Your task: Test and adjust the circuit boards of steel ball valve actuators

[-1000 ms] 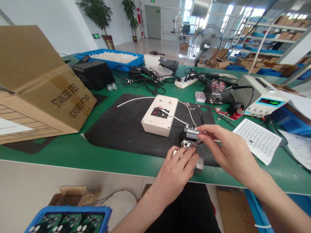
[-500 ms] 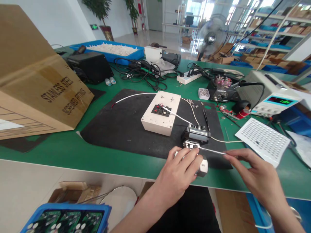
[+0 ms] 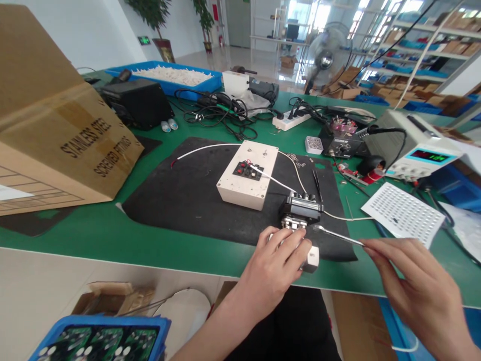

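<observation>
My left hand is wrapped over a silver metal valve body near the bench's front edge; the fingers cover most of it. Joined to its far side is a black and silver actuator block with white cables. In my right hand, thumb and fingers pinch the end of a slim silver wrench. The wrench's head lies just right of the bracket between valve and block, apart from it as far as I can see. Beyond stands a beige box with a small black terminal panel on top.
A black mat covers part of the green bench. Tweezers, loose rings and a sheet of round stickers lie to the right. A power supply stands behind them. At left is a large cardboard box.
My right hand has moved right and toward me, drawing the wrench away from the bracket, and its head now shows. My left hand stays on the valve body.
</observation>
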`<state>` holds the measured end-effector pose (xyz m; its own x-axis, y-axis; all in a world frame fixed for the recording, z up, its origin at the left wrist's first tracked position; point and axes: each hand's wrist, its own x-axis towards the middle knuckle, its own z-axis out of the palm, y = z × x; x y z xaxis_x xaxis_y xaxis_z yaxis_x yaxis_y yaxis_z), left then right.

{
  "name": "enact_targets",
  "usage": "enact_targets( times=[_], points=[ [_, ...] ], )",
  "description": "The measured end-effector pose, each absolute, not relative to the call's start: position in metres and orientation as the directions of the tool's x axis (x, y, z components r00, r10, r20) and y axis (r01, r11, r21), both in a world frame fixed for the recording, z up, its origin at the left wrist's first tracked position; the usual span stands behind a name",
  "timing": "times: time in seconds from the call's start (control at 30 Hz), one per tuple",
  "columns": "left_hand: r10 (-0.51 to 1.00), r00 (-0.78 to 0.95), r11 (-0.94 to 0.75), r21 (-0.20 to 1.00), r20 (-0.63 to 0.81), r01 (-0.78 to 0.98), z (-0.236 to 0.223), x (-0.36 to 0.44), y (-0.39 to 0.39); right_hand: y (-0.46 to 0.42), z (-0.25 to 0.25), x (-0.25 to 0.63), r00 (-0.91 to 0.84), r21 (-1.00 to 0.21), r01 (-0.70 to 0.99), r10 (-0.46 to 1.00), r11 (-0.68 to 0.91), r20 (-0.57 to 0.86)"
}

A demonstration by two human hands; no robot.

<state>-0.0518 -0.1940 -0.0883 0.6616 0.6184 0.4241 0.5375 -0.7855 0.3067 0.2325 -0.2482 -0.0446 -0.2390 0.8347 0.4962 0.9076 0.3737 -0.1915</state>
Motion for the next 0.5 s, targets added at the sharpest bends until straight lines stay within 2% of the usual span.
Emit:
enact_targets(
  times=[0.17,0.27,0.5],
  points=[
    [0.624,0.656,-0.781,0.308,0.425,0.543,-0.090,-0.051,-0.195,-0.236,-0.025,0.221,-0.383,0.010,0.907,0.812,0.422,0.440],
    [0.621,0.657,-0.783,0.307,0.429,0.541,-0.091,-0.051,-0.196,-0.232,-0.021,0.218,-0.425,0.088,0.898,0.799,0.431,0.425],
    [0.615,0.647,-0.786,0.295,0.450,0.543,-0.094,-0.050,-0.193,-0.232,-0.008,0.215,-0.425,0.059,0.895,0.804,0.443,0.416]
  ],
)
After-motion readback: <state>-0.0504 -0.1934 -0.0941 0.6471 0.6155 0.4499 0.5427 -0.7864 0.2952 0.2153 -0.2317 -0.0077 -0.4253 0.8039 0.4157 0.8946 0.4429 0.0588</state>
